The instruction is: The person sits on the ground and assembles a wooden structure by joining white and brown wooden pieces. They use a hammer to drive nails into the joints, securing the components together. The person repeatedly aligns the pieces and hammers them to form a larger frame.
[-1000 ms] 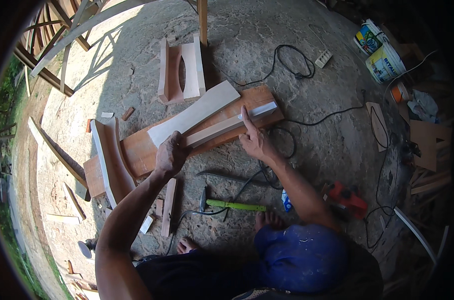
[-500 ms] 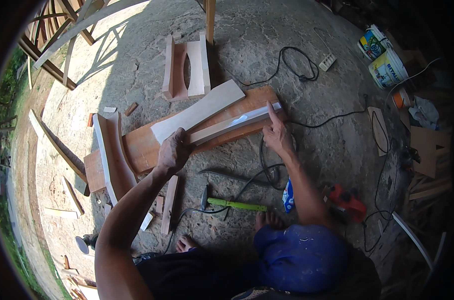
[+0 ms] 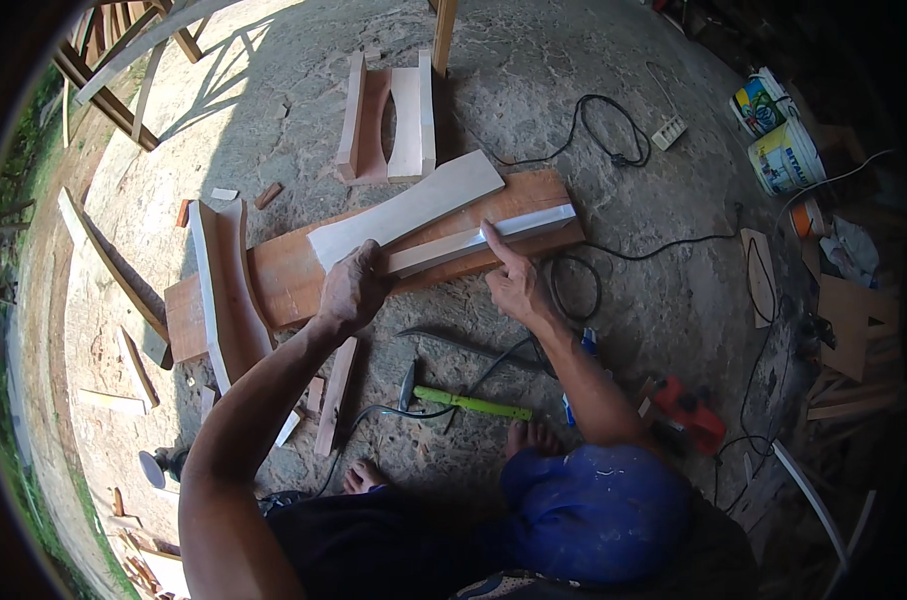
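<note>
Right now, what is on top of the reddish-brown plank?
A pale curved board and a channel-shaped piece lie on it; the left hand holds a partly white strip over it. The plank beneath them is hidden.

On the far right of the scene, a white bucket [image 3: 786, 160] carries a yellow and blue label, on which large dark printed letters run across the upper part. Just beyond it stands a second bucket [image 3: 761, 104], which has a colourful label in blue, yellow and white; on this one, the print is too small for being read.
</note>
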Action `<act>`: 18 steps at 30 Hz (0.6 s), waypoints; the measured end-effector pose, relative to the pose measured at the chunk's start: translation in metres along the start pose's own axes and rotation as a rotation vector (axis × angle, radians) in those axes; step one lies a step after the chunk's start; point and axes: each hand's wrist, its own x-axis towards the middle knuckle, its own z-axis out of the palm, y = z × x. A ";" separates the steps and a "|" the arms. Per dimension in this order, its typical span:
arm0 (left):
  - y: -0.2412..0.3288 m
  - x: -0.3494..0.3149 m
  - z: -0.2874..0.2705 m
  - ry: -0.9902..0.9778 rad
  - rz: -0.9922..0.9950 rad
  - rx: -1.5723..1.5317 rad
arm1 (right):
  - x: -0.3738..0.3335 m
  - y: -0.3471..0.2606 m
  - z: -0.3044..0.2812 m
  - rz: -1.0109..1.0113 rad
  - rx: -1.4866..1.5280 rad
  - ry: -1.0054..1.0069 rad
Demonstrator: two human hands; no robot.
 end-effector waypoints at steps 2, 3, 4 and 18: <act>0.001 0.000 -0.001 -0.013 -0.007 -0.006 | 0.000 -0.005 0.010 -0.016 0.081 -0.025; 0.002 0.001 -0.002 -0.029 -0.015 -0.009 | 0.000 -0.007 0.015 -0.019 0.122 -0.041; 0.003 0.001 -0.003 -0.045 -0.023 -0.012 | 0.000 -0.009 0.020 -0.016 0.162 -0.061; 0.011 0.003 0.019 0.015 0.002 -0.096 | 0.003 -0.039 0.028 -0.155 -0.148 -0.069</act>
